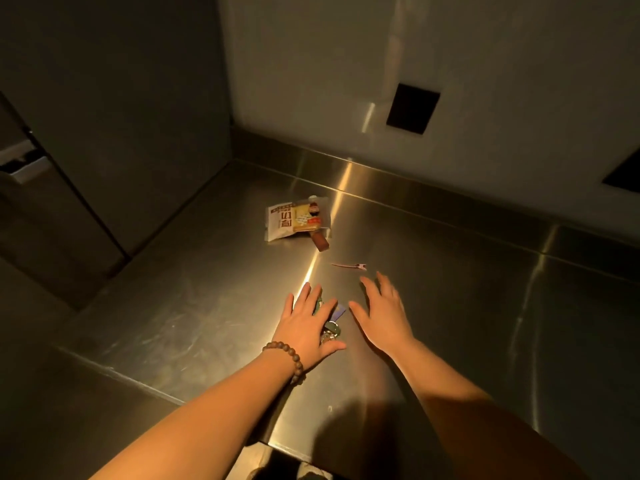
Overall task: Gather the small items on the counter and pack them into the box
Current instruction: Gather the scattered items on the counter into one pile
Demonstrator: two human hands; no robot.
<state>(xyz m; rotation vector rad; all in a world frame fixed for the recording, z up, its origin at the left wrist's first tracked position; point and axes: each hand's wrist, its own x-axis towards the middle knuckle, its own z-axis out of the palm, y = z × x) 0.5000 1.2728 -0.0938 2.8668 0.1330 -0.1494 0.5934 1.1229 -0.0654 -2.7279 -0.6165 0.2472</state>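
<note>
Your left hand (304, 323) is lying spread over small items (330, 329) on the near table (467, 289); your right hand (382, 315) is hovering spread beside them. Packets (296, 220) and a clip (349, 266) are lying farther off.

On the surface (450, 306) my left hand (306, 325) lies over a small heap of items (332, 329), my right hand (384, 313) just beside it, a clip (349, 266) beyond my fingers, packets (298, 220) farther back.

Small items (331, 329) mostly hidden under left hand (304, 323); kind unclear.
</note>
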